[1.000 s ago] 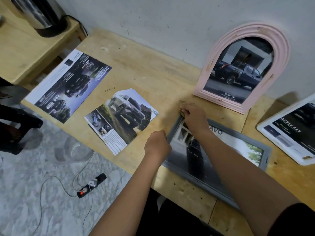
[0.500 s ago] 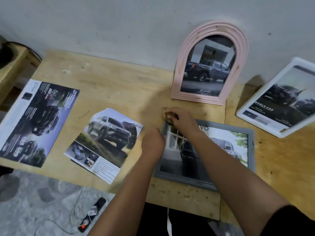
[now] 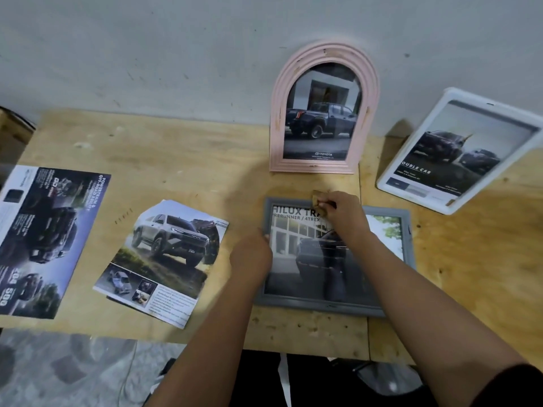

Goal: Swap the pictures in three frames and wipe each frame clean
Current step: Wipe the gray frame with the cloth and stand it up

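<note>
The pale wall fills the top of the view, and below it a plywood table carries everything else. At the table's far left lies a big dark brochure, flat, printed with several vehicles. Right of centre the grey frame lies flat and face up near the table's front edge, with a picture of a dark truck before a glass building inside it. Beyond it to the right the white frame leans tilted against the wall and shows two dark pickups. The pink arched frame stands upright against the wall just behind the grey frame, holding a photo of a dark pickup. Between the brochure and the grey frame a loose cut-out picture of a silver SUV lies flat, its top edge trimmed unevenly.

The left hand holds the grey frame's left rim; its fingers seem curled over the edge, though the back of the hand hides most of them. The right hand reaches across the glass to the top rim, its fingers pressed together and pinching a small tan cloth against the frame there, over the printed heading.
</note>
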